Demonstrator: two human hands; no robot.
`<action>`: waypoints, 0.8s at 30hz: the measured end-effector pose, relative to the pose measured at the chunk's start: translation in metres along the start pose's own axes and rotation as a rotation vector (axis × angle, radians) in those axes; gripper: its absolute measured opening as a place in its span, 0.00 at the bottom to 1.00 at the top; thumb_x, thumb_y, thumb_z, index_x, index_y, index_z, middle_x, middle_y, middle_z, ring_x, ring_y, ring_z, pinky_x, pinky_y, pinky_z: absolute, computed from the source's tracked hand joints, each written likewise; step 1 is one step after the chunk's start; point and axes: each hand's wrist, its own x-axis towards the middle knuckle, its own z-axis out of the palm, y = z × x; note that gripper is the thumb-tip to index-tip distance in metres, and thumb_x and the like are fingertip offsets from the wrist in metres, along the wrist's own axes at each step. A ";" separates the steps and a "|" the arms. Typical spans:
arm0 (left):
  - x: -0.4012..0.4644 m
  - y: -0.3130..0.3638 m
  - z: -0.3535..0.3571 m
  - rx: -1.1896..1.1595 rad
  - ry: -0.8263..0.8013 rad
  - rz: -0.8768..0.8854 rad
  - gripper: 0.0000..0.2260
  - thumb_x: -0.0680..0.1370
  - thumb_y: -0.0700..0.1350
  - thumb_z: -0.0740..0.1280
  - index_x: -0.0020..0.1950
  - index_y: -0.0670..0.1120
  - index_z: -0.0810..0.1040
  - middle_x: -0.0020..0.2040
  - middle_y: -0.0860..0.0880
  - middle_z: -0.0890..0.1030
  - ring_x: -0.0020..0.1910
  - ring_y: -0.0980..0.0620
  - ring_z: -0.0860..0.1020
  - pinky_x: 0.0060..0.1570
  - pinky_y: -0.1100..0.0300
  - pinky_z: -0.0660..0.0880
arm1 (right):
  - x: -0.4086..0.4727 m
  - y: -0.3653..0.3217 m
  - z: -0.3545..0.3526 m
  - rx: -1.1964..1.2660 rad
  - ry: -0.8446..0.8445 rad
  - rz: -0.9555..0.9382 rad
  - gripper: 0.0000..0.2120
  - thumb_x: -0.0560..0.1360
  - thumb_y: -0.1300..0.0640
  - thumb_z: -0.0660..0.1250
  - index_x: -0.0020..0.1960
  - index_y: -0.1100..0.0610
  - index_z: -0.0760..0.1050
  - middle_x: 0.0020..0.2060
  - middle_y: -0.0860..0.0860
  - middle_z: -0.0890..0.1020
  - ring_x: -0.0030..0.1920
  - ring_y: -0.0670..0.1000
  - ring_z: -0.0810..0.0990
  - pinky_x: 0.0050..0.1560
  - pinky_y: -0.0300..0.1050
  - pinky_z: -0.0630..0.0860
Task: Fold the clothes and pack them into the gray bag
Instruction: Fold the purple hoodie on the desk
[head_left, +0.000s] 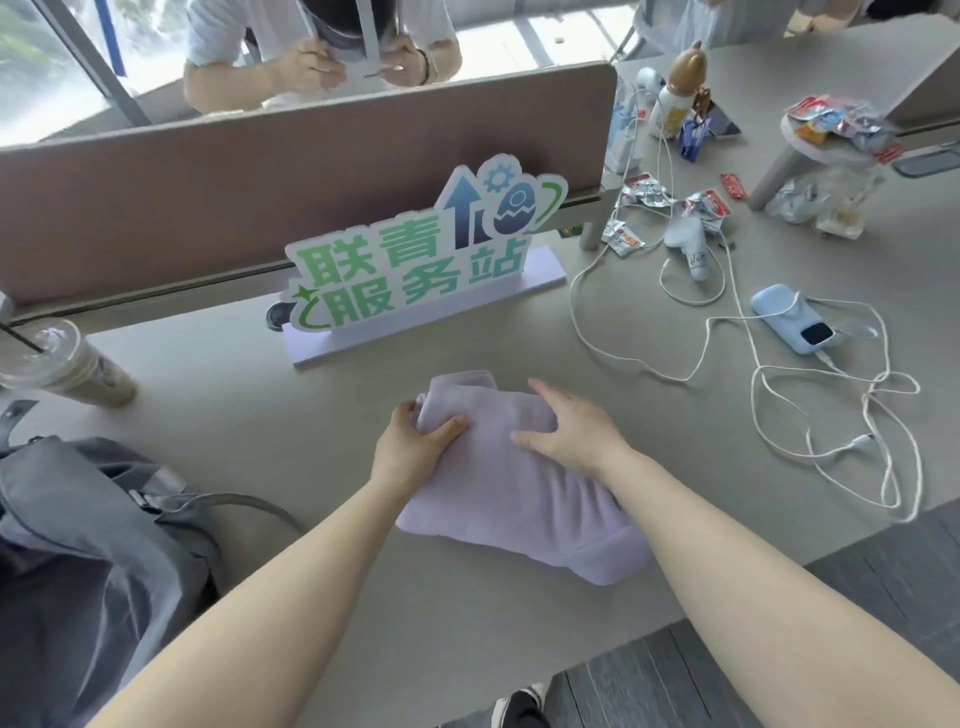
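The lilac garment (519, 483), soft, light and floppy, lies near the table's (363, 597) front edge, its long axis running from far-left to near-right. The left hand (415, 441) pinches its far-left end; the right hand (571, 426) presses flat, fingers spread. The gray bag (104, 545) waits at the table's left edge.

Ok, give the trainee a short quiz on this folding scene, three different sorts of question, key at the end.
1. True or false: the left hand grips a fold of the lilac cloth.
2. Which side of the cloth is the gray bag on? A) the person's left B) the person's right C) beyond it
3. Fill in: the right hand lies ___ on the cloth, its fingers straight.

Key: 1 true; 2 A; 3 flat
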 end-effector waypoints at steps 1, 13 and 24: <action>-0.003 0.000 -0.002 -0.008 0.007 0.024 0.30 0.70 0.59 0.73 0.69 0.52 0.68 0.60 0.54 0.78 0.58 0.50 0.77 0.51 0.59 0.69 | 0.001 -0.007 -0.002 -0.055 -0.057 0.030 0.39 0.69 0.32 0.65 0.75 0.47 0.62 0.72 0.50 0.70 0.70 0.56 0.70 0.67 0.53 0.68; -0.059 -0.047 -0.018 -0.196 -0.107 -0.283 0.41 0.66 0.59 0.78 0.72 0.54 0.60 0.64 0.57 0.71 0.57 0.50 0.74 0.41 0.59 0.72 | 0.013 -0.022 0.029 0.118 -0.178 0.077 0.63 0.49 0.17 0.65 0.77 0.37 0.46 0.79 0.51 0.51 0.79 0.58 0.45 0.76 0.60 0.51; -0.063 -0.065 0.010 -0.611 -0.092 -0.261 0.34 0.62 0.49 0.82 0.63 0.50 0.70 0.56 0.53 0.80 0.52 0.53 0.80 0.51 0.54 0.79 | -0.005 -0.012 0.041 0.903 -0.196 0.142 0.36 0.59 0.51 0.81 0.62 0.53 0.69 0.57 0.50 0.79 0.54 0.50 0.81 0.52 0.45 0.78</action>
